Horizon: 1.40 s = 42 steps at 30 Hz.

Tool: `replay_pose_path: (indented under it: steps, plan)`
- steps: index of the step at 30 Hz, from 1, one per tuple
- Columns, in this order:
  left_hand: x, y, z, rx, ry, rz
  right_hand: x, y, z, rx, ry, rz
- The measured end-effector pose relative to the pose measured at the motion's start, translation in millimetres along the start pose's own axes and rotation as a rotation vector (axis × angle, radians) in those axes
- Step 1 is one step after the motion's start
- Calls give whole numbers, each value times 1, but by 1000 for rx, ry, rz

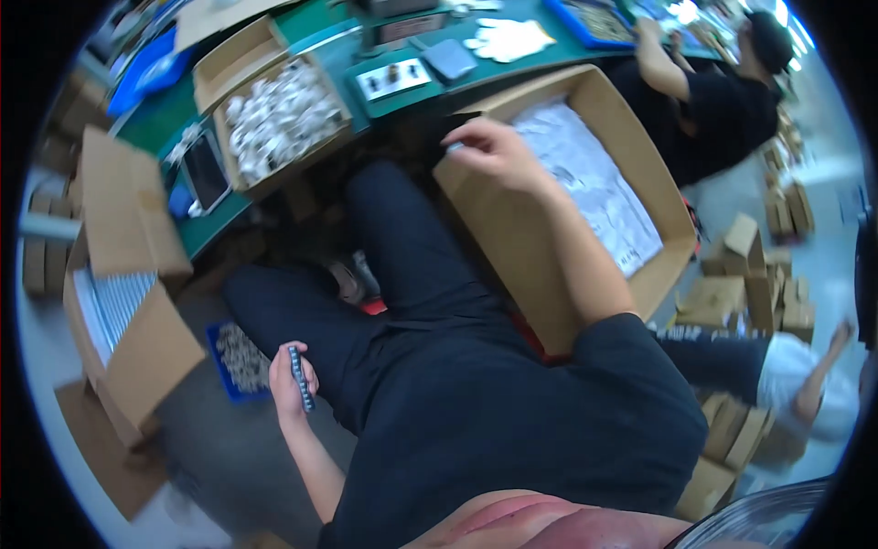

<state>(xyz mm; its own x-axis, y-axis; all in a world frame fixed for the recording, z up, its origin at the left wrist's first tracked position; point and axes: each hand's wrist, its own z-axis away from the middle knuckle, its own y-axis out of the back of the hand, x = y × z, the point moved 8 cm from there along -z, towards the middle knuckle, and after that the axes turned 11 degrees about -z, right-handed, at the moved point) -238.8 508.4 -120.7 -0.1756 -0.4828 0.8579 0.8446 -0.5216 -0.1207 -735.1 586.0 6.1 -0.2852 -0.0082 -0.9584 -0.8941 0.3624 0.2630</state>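
Low beside my left thigh, my left hand (286,384) is closed around a narrow dark strip (300,377) marked with a row of pale segments. My right hand (498,157) is raised over the near left wall of a large cardboard box (512,247), its fingers pinched together. A small pale-blue bit shows at those fingertips, too small to name. Inside that box lies a white plastic bag (599,197). A blue tray (240,366) of small greyish parts sits on the floor next to my left hand.
On the green bench (315,46) stand an open carton (283,119) of white-wrapped pieces, a phone (205,171), a small fixture (395,80) and a white glove (508,40). At the left, a tall carton (137,357) holds stacked pale strips. A co-worker (732,110) sits at the right.
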Motion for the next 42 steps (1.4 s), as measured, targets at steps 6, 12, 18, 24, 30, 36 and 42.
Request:
replay_pose_path:
  steps: [6,12,18,24,30,36,42]
  plan:
    - [3,-23,9,82,-39,87,18,51,-22,97,-21,27]
    - [-10,-55,-5,28,16,-38,-2,45,-55,121,165,117]
    - [-95,-52,-58,33,294,-25,-17,38,-119,268,350,318]
    - [-135,-54,-128,-24,299,73,-20,-3,-152,174,208,548]
    - [-222,2,-169,18,555,-49,0,0,-184,43,-33,354]
    - [-211,18,-181,63,534,-25,11,163,-99,443,275,420]
    - [-213,1,-182,74,557,-59,204,291,123,364,-796,546]
